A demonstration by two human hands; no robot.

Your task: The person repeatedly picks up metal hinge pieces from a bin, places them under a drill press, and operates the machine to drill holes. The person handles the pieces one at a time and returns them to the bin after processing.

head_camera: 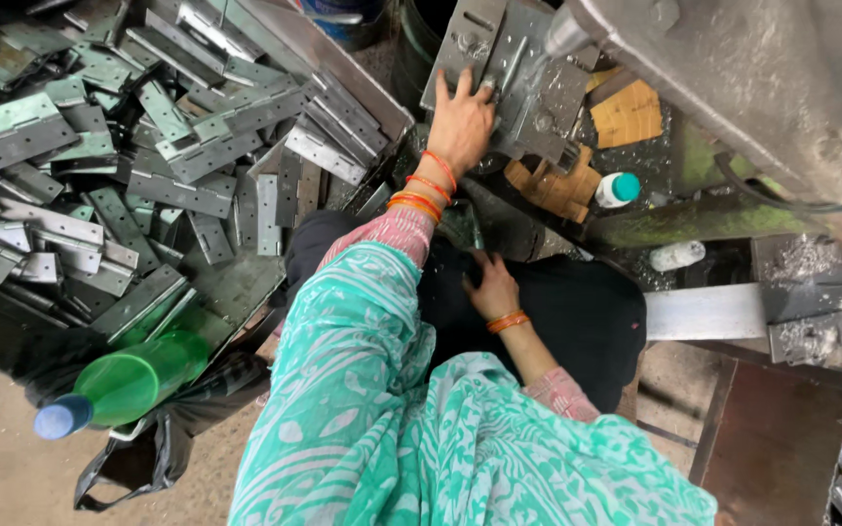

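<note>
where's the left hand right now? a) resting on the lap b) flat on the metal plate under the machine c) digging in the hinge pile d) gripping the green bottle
b: the left hand lies spread on the metal plate below the machine, while the right hand rests on the lap and the green bottle lies untouched.

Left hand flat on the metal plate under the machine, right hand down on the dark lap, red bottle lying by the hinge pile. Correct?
Not quite: the bottle is green with a blue cap, not red. The head view shows it lying beside the hinge pile. The rest holds: the left hand lies flat on the metal plate, and the right hand rests on the dark lap.
</note>
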